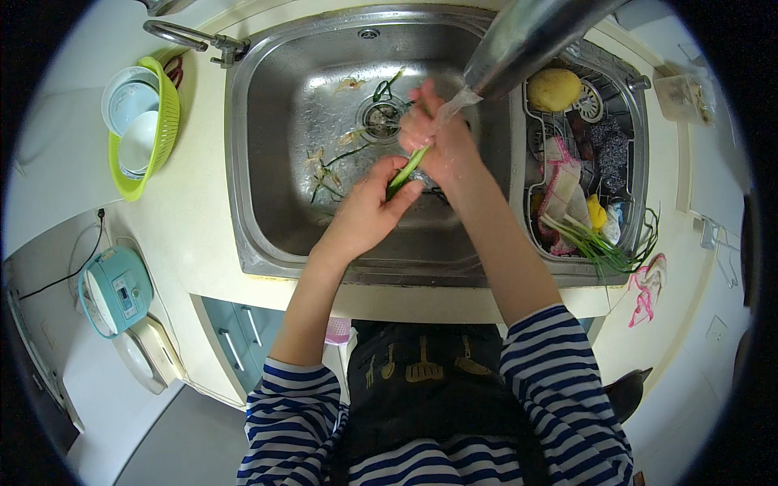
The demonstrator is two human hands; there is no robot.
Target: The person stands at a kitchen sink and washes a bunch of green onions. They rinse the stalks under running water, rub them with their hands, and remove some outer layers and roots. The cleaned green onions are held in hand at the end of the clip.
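A pale-green vegetable stalk (408, 172) slants upward over the large steel sink basin (273, 206). My left hand (372, 203) grips its lower part between thumb and fingers. Curled around the upper end, my right hand (439, 136) is wet, and its fingers hide that end. Water (457, 104) pours from the faucet spout (516, 51) onto the right hand. Roots and wilted peelings (320, 170) lie on the basin floor, with more scraps around the drain strainer (382, 119).
Scallions (586, 243) and a potato (554, 89) lie in the rack of the smaller right basin, among cloths (562, 182) and a dark scrubber (609, 155). A green basket (161, 136) of bowls stands on the left counter, beyond a turquoise rice cooker (124, 293). A slim second tap (228, 48) rises at the sink's back left.
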